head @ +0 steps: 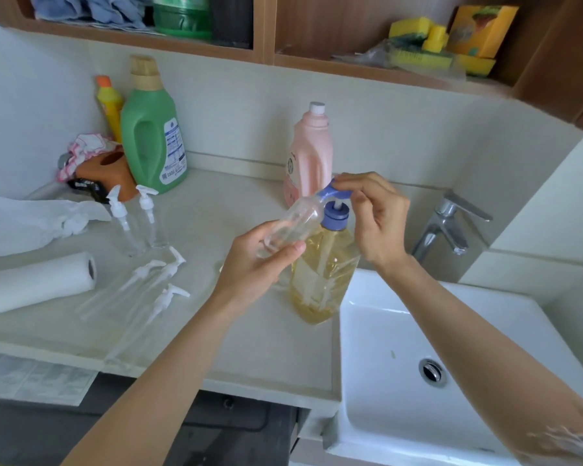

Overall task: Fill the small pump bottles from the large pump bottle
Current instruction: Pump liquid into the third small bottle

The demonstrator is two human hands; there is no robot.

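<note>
The large pump bottle (322, 274), clear with yellow liquid and a blue pump head, stands on the counter beside the sink. My right hand (372, 216) rests its curled fingers on top of the blue pump head. My left hand (263, 257) grips a small clear bottle (295, 220) with no pump on it, tilted so its open neck sits under the blue spout. Two small clear bottles with white pumps (138, 220) stand at the left. Three loose white pumps (165, 280) with long tubes lie on the counter.
A green jug (154, 136), a yellow bottle (110, 105) and a pink bottle (308, 153) stand along the back wall. A paper towel roll (37, 282) and crumpled white paper (31, 220) lie at the left. The white sink (451, 364) and tap (451, 223) are at the right.
</note>
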